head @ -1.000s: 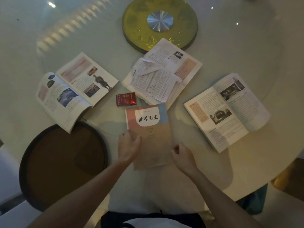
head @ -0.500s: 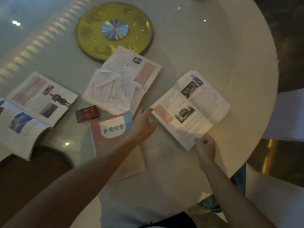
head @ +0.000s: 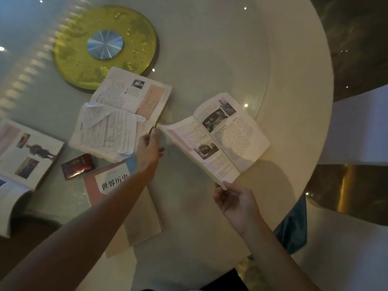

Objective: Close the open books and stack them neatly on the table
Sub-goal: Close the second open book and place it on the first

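Note:
An open book with black-and-white photos (head: 222, 135) lies right of centre, its left half lifted off the table. My left hand (head: 149, 150) pinches the upper left corner of that half. My right hand (head: 235, 200) grips its lower corner. A closed pink and tan book with Chinese characters (head: 111, 185) lies flat under my left forearm. Another open book with loose crumpled papers on it (head: 121, 116) sits behind it. A third open book with colour pictures (head: 23, 164) lies at the left edge.
A small dark red box (head: 77, 166) lies between the closed book and the left open book. A yellow disc with a metal hub (head: 105, 46) sits at the back of the round white table (head: 283, 101). The table's edge curves close on the right.
Both hands left the closed book and went to the right open book. Its left half is now raised off the table. The view has turned right.

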{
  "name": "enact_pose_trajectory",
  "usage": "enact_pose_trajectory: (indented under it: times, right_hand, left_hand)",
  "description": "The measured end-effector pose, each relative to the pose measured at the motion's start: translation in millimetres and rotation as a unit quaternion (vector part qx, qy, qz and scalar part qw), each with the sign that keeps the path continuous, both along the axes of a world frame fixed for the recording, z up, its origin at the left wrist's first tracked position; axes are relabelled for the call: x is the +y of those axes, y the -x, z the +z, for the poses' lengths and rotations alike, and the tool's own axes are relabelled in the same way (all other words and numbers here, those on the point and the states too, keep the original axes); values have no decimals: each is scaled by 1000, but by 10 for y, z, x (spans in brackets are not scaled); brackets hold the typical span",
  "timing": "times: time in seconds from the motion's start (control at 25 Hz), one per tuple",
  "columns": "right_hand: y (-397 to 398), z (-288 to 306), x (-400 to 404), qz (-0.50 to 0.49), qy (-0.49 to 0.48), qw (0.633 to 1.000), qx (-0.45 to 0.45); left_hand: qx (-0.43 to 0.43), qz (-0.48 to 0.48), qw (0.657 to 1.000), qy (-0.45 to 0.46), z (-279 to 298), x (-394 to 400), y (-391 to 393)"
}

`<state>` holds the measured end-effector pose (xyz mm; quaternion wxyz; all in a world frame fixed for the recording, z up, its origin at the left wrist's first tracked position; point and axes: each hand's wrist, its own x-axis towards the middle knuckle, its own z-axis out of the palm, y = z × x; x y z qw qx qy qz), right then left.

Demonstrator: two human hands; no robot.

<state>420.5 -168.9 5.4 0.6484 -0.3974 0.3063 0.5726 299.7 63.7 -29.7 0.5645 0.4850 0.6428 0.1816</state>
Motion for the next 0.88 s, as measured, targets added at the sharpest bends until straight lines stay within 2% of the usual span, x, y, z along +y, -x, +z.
enact_pose_trajectory:
  times: [0.04, 0.08, 0.16, 0.24, 0.28, 0.4, 0.52, 0.6, 0.68, 0.72, 0.8, 0.88]
  right_hand:
    - [-48, 86, 16, -15, -30, 999, 21]
    - [-102, 162, 48, -26, -61, 997, 47]
    - [-171, 252, 87, -47, -93, 990, 98]
    - [-235, 198, 120, -30, -67, 992, 107]
    - [-264, 148, 138, -14, -38, 995, 93]
    - [-378, -104, 124, 46, 47, 995, 69]
    - [-546, -348, 6, 135, 166, 977, -19]
    - [-721, -520, -76, 170, 283, 928, -172]
    - [-906, -644, -104, 208, 383, 821, -368]
    - [-983, -695, -99, 243, 395, 770, -437]
    - [-1107, -792, -63, 335, 385, 701, -498]
    - [-1149, -839, -13, 395, 386, 662, -507]
  left_hand:
    - [-28, 33, 998, 35, 23, -44, -39]
    - [-20, 21, 997, 66, 38, -129, -100]
    - [-5, -68, 985, 157, 24, -394, -310]
    - [-18, -122, 963, 239, 2, -637, -566]
    - [-13, -142, 960, 242, -24, -725, -689]
    - [49, -183, 972, 136, -163, -874, -957]
    - [185, -216, 956, 68, -308, -940, -1059]
    - [239, -237, 941, 35, -342, -977, -1090]
    - [249, -243, 937, 23, -329, -990, -1110]
    - [247, -242, 938, 24, -347, -986, -1124]
    - [231, -217, 948, 38, -380, -979, -1117]
    - [191, -190, 961, 54, -391, -944, -1072]
